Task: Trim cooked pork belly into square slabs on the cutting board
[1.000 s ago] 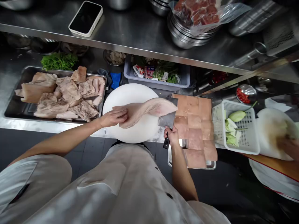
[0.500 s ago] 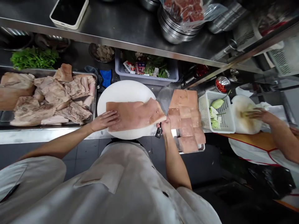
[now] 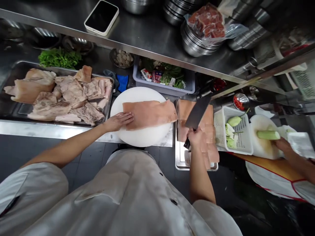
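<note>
A long slab of pork (image 3: 150,115), pale skin side up, lies across a round white cutting board (image 3: 142,139). My left hand (image 3: 120,120) rests flat on the slab's left end, fingers stretched out. Wrapped around the black handle of a cleaver (image 3: 198,113) is my right hand (image 3: 196,137), to the right of the board. The dark blade points up and away, above square pork pieces (image 3: 209,141) laid in rows on a metal tray (image 3: 180,159). The cleaver is apart from the slab.
Left of the board, a dark tray (image 3: 14,114) holds large pieces of meat. A lilac tub (image 3: 162,87) stands behind the board, under a steel shelf (image 3: 137,36). To the right are a white basket (image 3: 242,144) and a co-worker's hand (image 3: 283,144) at a green vegetable (image 3: 268,135).
My right hand has moved the cleaver from the slab's right end over to the pork squares. My left hand stays on the slab. The view has shifted slightly left.
</note>
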`<action>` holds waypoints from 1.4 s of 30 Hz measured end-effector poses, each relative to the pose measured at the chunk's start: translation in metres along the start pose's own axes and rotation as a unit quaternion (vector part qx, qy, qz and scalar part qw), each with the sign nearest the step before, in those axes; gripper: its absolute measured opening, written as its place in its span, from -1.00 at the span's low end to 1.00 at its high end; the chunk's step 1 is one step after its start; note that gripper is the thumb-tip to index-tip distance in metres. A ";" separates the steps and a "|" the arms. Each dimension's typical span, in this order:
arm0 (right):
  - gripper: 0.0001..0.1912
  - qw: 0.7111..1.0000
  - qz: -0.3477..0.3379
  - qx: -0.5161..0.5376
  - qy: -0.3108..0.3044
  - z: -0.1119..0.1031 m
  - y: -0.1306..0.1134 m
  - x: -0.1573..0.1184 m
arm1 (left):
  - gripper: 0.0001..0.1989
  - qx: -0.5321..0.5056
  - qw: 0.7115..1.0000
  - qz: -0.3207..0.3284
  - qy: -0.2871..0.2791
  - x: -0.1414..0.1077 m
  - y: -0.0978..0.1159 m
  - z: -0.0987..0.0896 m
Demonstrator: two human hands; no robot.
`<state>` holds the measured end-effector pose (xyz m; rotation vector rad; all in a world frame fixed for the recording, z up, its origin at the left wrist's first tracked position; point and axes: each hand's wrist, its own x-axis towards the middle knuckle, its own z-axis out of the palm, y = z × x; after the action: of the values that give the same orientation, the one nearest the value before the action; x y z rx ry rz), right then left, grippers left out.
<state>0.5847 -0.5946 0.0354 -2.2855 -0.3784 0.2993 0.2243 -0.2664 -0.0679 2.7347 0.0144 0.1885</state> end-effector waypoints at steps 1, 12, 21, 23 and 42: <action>-0.73 1.000 0.015 -0.011 0.004 -0.013 0.006 -0.010 | -0.28 0.008 0.999 -0.031 -0.010 -0.009 0.000 -0.004; -0.71 0.984 0.007 0.036 -0.174 -0.039 -0.027 -0.121 | -0.59 -0.112 0.906 -0.330 0.241 -0.009 -0.058 -0.014; -0.53 0.910 -0.143 -0.158 -0.355 0.073 -0.102 -0.181 | -0.60 -0.299 0.816 -0.388 0.308 0.032 -0.026 0.023; -0.55 0.898 -0.152 -0.176 -0.374 0.091 -0.118 -0.190 | -0.64 -0.343 0.785 -0.404 0.321 0.029 -0.015 0.031; -0.60 0.885 -0.157 -0.283 -0.334 0.132 -0.172 -0.231 | -0.75 -0.276 0.883 -0.224 0.305 0.038 -0.038 0.020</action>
<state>0.2964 -0.4779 0.0967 -2.5561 -1.3227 0.9126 0.2649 -0.2378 -0.0965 1.9387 0.6549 0.7750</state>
